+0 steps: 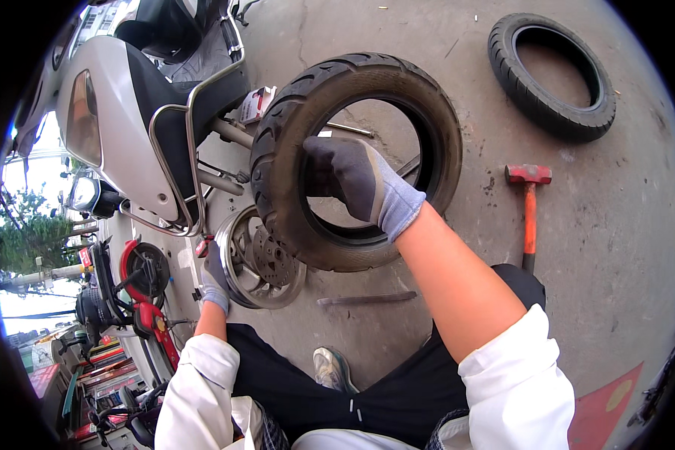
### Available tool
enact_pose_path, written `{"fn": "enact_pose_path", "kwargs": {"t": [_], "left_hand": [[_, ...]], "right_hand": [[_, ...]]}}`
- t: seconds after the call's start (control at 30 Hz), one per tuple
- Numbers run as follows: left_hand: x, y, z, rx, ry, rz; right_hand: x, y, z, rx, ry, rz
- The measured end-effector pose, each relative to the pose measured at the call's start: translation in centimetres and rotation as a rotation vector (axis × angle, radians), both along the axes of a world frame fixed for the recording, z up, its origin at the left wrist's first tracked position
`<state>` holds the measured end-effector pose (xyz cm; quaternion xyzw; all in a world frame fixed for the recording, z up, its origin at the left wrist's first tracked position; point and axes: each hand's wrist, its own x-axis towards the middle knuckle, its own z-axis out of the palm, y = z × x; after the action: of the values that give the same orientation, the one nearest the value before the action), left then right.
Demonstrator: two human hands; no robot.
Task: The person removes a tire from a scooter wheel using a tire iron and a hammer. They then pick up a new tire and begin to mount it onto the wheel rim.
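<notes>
1. We note the right hand (356, 184), in a grey glove, reaching through the opening of a black scooter tyre (356, 157). Its fingers curl round the tyre's inner rim on the left side and clamp that edge.
2. The tyre stands tilted on its tread on the concrete ground (457, 247). Its lower left edge overlaps a bare silver wheel rim (259, 262).
3. The left hand (214, 277), also gloved, lies against the left edge of that wheel rim. We cannot tell whether its fingers close on the rim or only rest there.
4. The wheel rim sits just below the rear of a white scooter (120, 112), whose steel guard rail (180, 142) curves down beside the tyre.
5. A second tyre (551, 75) lies flat on the ground toward the far right, well apart from the held one.
6. A hammer with red head and orange handle (530, 210) lies on the ground to the right of the forearm.
7. A flat metal bar (367, 298) lies on the ground just below the tyre, near our shoe (334, 369).
</notes>
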<state>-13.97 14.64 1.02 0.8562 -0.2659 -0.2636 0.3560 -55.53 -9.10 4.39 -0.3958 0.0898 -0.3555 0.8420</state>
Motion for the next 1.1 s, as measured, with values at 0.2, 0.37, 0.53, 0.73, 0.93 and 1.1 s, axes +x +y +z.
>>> {"fn": "enact_pose_path", "kwargs": {"t": [0.2,0.37,0.53,0.73,0.93,1.1], "left_hand": [[0.5,-0.2,-0.4,-0.103,0.034,0.114],[-2.3,-1.7,0.1,-0.059,0.183,0.171],[0.3,0.2,0.5,-0.091,0.063,0.134],[1.1,0.1,-0.2,-0.129,0.093,0.137],[2.7,0.3,-1.5,-0.108,0.034,0.107],[3.8,0.2,-3.1,-0.126,0.242,0.163]], "right_hand": [[-0.3,0.2,0.0,0.012,-0.009,-0.103],[0.2,0.4,-2.1,0.006,-0.022,-0.172],[0.6,0.8,0.6,0.225,0.029,-0.076],[1.2,0.6,1.0,0.467,-0.033,-0.039],[1.4,0.5,0.5,0.457,-0.101,-0.104],[0.5,0.4,0.3,0.475,-0.064,-0.117]]}}
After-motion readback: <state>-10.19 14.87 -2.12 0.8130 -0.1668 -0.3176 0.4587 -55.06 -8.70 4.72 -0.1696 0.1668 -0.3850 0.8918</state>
